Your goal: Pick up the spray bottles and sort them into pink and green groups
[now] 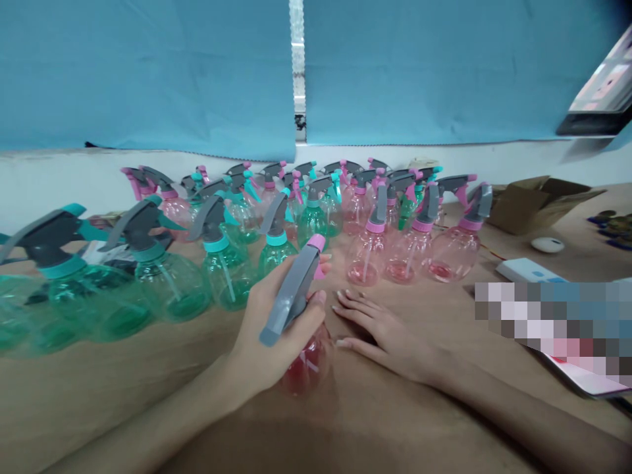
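My left hand [266, 329] is wrapped round the neck of a pink spray bottle [306, 368] with a grey and pink trigger head, near the middle of the table. Just right of that bottle, my right hand [375, 329] lies palm down on the tabletop with its fingers apart and nothing in it. Green spray bottles [172, 293] with grey and turquoise heads stand in a row on the left. Ahead and to the right of my hands stand several clear pink spray bottles [365, 260].
More pink and green bottles crowd the back of the wooden table [419, 421]. At the right are an open cardboard box [523, 207], a white mouse [547, 245], a white box [528, 270] and a partly pixelated device. Blue cloth [419, 72] hangs behind.
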`<state>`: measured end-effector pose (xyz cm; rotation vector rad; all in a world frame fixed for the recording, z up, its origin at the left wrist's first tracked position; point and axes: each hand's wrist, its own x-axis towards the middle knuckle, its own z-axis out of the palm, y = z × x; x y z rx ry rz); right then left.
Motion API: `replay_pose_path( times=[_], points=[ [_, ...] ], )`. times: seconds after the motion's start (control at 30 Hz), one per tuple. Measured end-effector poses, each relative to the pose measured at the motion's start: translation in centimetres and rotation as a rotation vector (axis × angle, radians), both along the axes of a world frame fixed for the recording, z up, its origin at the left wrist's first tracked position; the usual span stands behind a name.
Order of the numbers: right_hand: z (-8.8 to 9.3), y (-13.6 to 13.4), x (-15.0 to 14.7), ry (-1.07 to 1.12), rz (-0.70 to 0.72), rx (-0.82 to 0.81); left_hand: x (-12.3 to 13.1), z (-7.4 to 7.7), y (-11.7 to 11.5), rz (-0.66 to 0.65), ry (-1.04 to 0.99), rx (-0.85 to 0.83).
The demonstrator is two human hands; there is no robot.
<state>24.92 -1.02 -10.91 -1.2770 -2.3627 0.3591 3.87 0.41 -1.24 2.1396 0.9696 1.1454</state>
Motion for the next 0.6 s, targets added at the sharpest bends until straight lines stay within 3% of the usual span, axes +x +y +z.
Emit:
replay_pose_path(
  times=[0.6],
  points=[
    [0.11,-0.04,-0.02,0.001,-0.006,-0.002,0.02,0.16,-0.25,0.012,-0.012,0.012]
  ],
)
